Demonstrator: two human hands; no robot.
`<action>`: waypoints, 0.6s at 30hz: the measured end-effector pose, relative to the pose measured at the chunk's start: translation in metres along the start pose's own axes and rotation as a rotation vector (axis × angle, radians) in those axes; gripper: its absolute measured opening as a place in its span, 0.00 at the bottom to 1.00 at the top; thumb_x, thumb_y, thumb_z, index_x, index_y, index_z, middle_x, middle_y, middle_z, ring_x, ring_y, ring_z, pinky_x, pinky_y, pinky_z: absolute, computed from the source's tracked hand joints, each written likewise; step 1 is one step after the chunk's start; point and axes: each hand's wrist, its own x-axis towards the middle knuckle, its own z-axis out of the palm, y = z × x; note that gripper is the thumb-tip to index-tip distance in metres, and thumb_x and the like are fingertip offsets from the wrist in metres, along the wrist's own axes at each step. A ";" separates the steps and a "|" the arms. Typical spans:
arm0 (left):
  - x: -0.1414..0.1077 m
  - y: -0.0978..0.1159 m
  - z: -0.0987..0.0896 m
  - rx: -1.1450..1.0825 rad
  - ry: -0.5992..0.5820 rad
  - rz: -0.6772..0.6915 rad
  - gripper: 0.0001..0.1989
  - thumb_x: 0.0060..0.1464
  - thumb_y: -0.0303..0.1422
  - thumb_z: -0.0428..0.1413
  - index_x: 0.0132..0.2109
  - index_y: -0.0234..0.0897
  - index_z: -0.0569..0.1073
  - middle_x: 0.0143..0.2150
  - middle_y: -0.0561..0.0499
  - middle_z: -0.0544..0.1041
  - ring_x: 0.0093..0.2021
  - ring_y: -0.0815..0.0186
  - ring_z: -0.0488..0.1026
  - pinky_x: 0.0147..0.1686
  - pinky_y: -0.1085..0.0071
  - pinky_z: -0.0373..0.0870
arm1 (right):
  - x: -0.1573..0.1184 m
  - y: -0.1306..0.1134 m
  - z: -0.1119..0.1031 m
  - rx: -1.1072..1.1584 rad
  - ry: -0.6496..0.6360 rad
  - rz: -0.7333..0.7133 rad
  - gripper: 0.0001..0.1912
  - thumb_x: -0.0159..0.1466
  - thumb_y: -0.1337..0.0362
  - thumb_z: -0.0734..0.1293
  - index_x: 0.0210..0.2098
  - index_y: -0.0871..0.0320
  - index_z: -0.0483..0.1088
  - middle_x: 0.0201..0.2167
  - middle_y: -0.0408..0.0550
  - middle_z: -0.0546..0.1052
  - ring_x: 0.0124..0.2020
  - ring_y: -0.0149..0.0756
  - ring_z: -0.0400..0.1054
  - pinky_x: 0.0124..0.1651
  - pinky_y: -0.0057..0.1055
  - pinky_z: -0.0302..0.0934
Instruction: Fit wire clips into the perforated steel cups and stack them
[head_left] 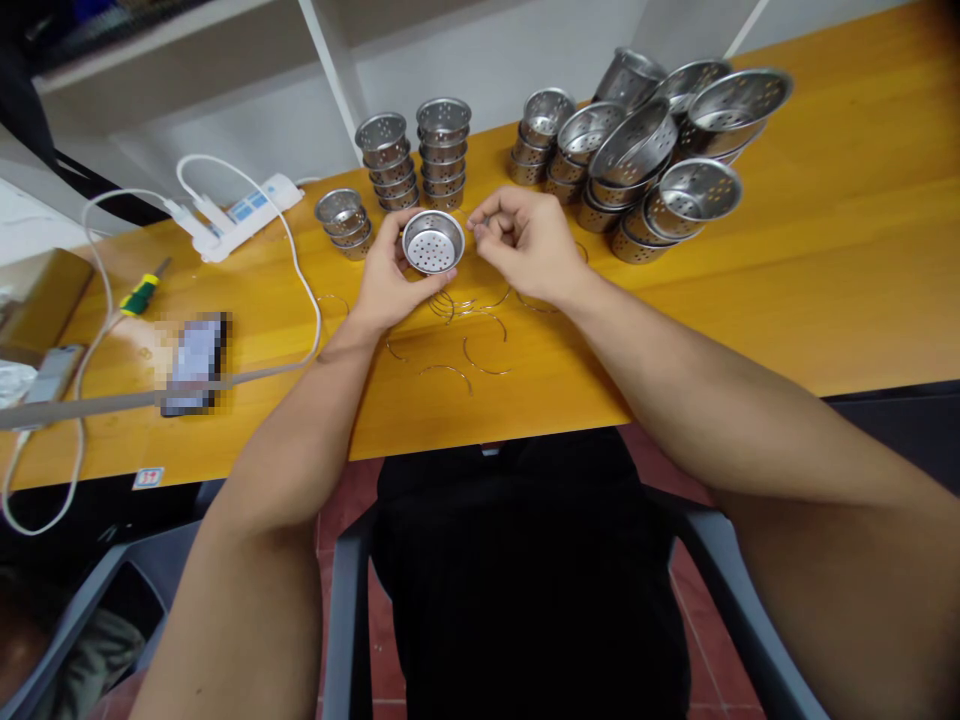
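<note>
My left hand (391, 272) is closed around a small perforated metal strainer cup (433, 243), tilted so its holed bottom faces me. Just right of its rim, my right hand (521, 240) is in a pinch. Something small seems to be between those fingertips, too small to name. Several thin curved metal wires (486, 355) lie scattered on the table below both hands. Behind my left hand stand two tall stacks of similar cups (442, 150) and a shorter stack (345, 222).
Larger perforated metal cups (694, 195) stand piled at the back right of the wooden table (840, 200). To the left are a white power strip (247, 215) with cables, a green and yellow screwdriver (141, 295) and a blurred phone (196, 362).
</note>
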 end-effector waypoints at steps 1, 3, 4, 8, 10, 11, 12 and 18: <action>0.000 -0.002 0.000 -0.001 0.001 0.003 0.50 0.58 0.66 0.83 0.74 0.51 0.72 0.77 0.41 0.79 0.85 0.35 0.76 0.86 0.33 0.76 | 0.000 0.000 0.000 0.005 0.003 0.000 0.31 0.75 0.25 0.73 0.48 0.45 0.72 0.32 0.46 0.67 0.35 0.52 0.65 0.44 0.51 0.73; 0.000 -0.006 0.000 -0.011 0.002 0.021 0.50 0.58 0.66 0.83 0.74 0.51 0.72 0.76 0.41 0.79 0.84 0.36 0.77 0.86 0.33 0.77 | -0.001 -0.002 -0.001 0.011 0.010 -0.002 0.30 0.75 0.26 0.73 0.47 0.45 0.72 0.32 0.47 0.68 0.36 0.52 0.66 0.44 0.52 0.73; 0.000 -0.007 0.000 -0.020 0.001 0.034 0.50 0.58 0.66 0.83 0.74 0.51 0.72 0.76 0.41 0.79 0.83 0.36 0.78 0.85 0.34 0.78 | -0.001 -0.002 -0.001 0.007 0.012 0.000 0.30 0.75 0.26 0.73 0.46 0.45 0.73 0.32 0.47 0.69 0.36 0.52 0.67 0.44 0.52 0.74; -0.002 -0.003 -0.001 -0.002 0.000 0.040 0.49 0.57 0.65 0.84 0.74 0.53 0.74 0.78 0.41 0.76 0.86 0.36 0.75 0.85 0.35 0.79 | -0.003 -0.007 -0.004 -0.044 0.014 0.026 0.31 0.78 0.24 0.71 0.44 0.44 0.74 0.36 0.51 0.75 0.40 0.55 0.72 0.45 0.54 0.78; -0.004 0.003 -0.001 0.013 -0.005 0.017 0.50 0.55 0.65 0.85 0.74 0.55 0.75 0.80 0.41 0.75 0.88 0.35 0.72 0.86 0.36 0.77 | -0.004 -0.009 -0.005 -0.054 0.010 0.030 0.33 0.79 0.21 0.69 0.44 0.44 0.74 0.38 0.52 0.78 0.43 0.56 0.75 0.46 0.53 0.80; -0.005 0.004 -0.001 0.005 -0.014 0.005 0.51 0.55 0.65 0.85 0.74 0.55 0.74 0.80 0.41 0.74 0.88 0.34 0.71 0.87 0.36 0.76 | -0.004 -0.010 -0.006 -0.055 0.008 0.031 0.34 0.79 0.21 0.69 0.44 0.44 0.74 0.39 0.52 0.79 0.44 0.57 0.76 0.46 0.53 0.81; -0.006 0.004 0.000 -0.014 -0.030 -0.008 0.52 0.54 0.65 0.85 0.75 0.55 0.73 0.81 0.41 0.74 0.89 0.34 0.71 0.87 0.35 0.76 | -0.004 -0.011 -0.006 -0.056 0.006 0.033 0.34 0.80 0.21 0.69 0.44 0.45 0.75 0.39 0.53 0.80 0.45 0.57 0.77 0.46 0.52 0.81; -0.001 -0.031 0.003 -0.302 -0.123 0.081 0.63 0.45 0.82 0.78 0.74 0.52 0.70 0.74 0.41 0.78 0.79 0.35 0.81 0.79 0.36 0.83 | -0.002 -0.002 -0.002 0.028 0.035 -0.064 0.32 0.81 0.25 0.73 0.42 0.46 0.73 0.39 0.51 0.80 0.41 0.52 0.77 0.42 0.46 0.79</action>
